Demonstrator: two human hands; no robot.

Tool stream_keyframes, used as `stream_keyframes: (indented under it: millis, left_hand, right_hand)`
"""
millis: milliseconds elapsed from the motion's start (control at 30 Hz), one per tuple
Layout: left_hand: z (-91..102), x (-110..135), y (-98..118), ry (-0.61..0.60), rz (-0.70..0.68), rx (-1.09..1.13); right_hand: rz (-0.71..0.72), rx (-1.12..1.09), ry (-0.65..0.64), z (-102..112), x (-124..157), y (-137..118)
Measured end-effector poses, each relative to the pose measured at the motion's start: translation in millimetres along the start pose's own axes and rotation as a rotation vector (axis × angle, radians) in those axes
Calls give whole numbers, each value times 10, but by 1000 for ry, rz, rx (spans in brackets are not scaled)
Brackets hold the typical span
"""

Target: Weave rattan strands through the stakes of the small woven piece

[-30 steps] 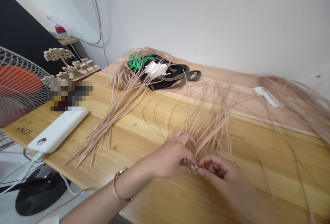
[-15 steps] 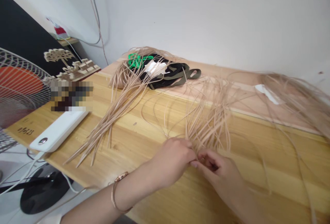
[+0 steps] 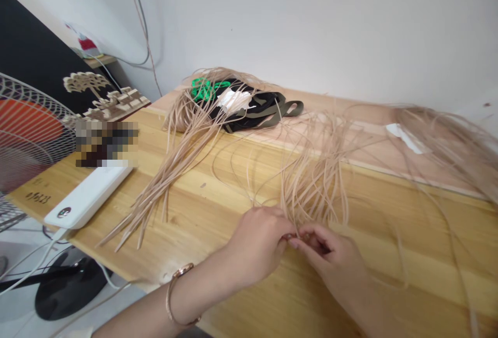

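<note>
My left hand (image 3: 259,239) and my right hand (image 3: 330,257) meet low on the wooden table (image 3: 218,208), fingers pinched together on the near ends of a bunch of thin tan straw strips (image 3: 315,182). The strips fan up and away from my fingertips toward the wall. The small woven piece between my fingers is mostly hidden by them. A bracelet (image 3: 175,296) sits on my left wrist.
A second bundle of straw strips (image 3: 167,172) lies to the left, running to a black bag with olive straps (image 3: 257,107). A white power strip (image 3: 87,198) rests at the table's left edge. A fan (image 3: 27,141) stands left. More straw (image 3: 447,141) spreads at right.
My hands have closed tighter together and shifted slightly up the table; the woven piece seen between them earlier is now covered by my fingers. The strips fanned a little higher.
</note>
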State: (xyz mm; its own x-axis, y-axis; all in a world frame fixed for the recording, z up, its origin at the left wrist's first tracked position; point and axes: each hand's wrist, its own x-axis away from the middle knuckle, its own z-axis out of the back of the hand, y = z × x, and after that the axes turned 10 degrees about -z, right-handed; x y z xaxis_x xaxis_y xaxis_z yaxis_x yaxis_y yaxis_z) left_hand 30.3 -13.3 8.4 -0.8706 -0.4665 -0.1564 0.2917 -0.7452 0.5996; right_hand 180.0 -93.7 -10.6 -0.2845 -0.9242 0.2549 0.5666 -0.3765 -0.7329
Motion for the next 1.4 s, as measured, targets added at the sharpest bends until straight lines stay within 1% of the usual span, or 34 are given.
stream_keyframes:
  millis: [67, 133, 233, 300, 367, 467, 533, 600, 733, 800, 900, 1100, 1167, 1233, 1300, 1400]
  left_hand:
    - [9, 14, 10, -13, 25, 3]
    - [3, 26, -2, -10, 60, 65]
    - [-28, 34, -56, 27, 129, 258]
    - [-49, 29, -96, 51, 194, 413]
    - [-57, 17, -124, 60, 272, 563]
    - [-45, -7, -141, 33, 385, 755]
    - [-35, -20, -146, 8, 446, 857]
    - [-37, -27, -153, 0, 477, 911]
    - [-83, -20, -167, 21, 446, 873]
    - [-110, -12, -168, 43, 399, 824]
    - [-128, -4, -163, 65, 304, 749]
    - [-103, 34, -133, 94, 242, 658]
    - [-110, 57, -103, 107, 201, 611]
    - [-124, 71, -54, 147, 164, 545]
    - [-137, 67, 3, 193, 153, 465]
    - [-148, 29, 54, 219, 202, 386]
  right_hand:
    - [2, -3, -32, 18, 1, 1]
    - [-15, -24, -108, 55, 1, 8]
    - [-41, -85, -245, 130, 0, 31]
    - [-47, -101, -291, 170, -6, 54]
    - [-50, -101, -293, 189, -16, 80]
    - [-70, -116, -281, 186, -33, 116]
    - [-83, -139, -278, 176, -38, 128]
    - [-101, -158, -279, 167, -38, 125]
    - [-142, -140, -249, 155, -31, 88]
    - [-132, -98, -228, 158, -27, 66]
    - [-98, -56, -238, 174, -25, 46]
    - [-100, -121, -286, 168, -67, 73]
    - [-96, -140, -280, 146, -79, 87]
    - [-98, -154, -262, 123, -81, 93]
    - [-107, -166, -238, 106, -76, 90]
    - [-118, -186, -217, 85, -72, 81]
